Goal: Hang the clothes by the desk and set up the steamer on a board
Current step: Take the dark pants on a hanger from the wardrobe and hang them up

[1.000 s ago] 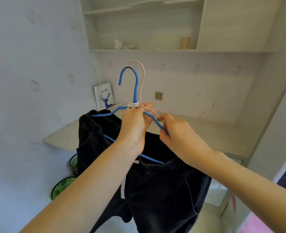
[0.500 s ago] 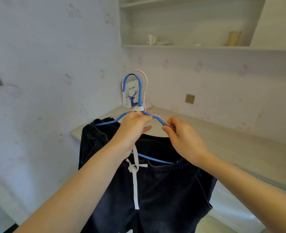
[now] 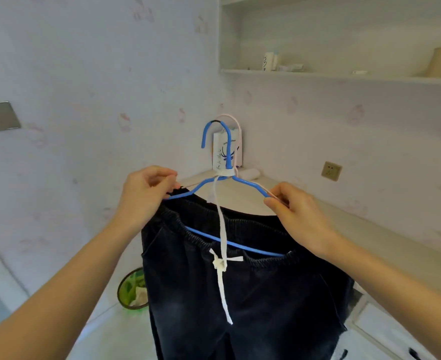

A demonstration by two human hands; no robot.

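Trousers (image 3: 240, 294): dark, draped over the lower bar of the blue hanger (image 3: 229, 178), held up in the air in front of the desk (image 3: 357, 222); legs hang straight down, white drawstring (image 3: 222, 255) dangling at the front.
Second hanger: pale pink one (image 3: 236, 126) tucked behind the blue, hooks side by side; only hook and part of one arm visible.
Left hand (image 3: 146, 196): fingers curled, pinching the left shoulder of the blue hanger where it meets the waistband.
Right hand (image 3: 297, 214): fingers curled, pinching the right shoulder, apparently gripping both hangers together there.
Long axis: bar runs left to right between the hands, lower toward the right; hook (image 3: 214, 133) stands upright at the middle, between and above both hands, its opening turned left.
Nearer hand: neither clearly; both sit well apart at opposite ends, hook roughly midway.
Hanging spot: no rail or peg visible; shelf (image 3: 318, 74) edge above and to the right looks the likeliest, a guess only.
Next move, judged: lift hook upward, away from both hands, keeping the bar level so the trousers do not slide off toward the right.
Steamer, board: not in view.
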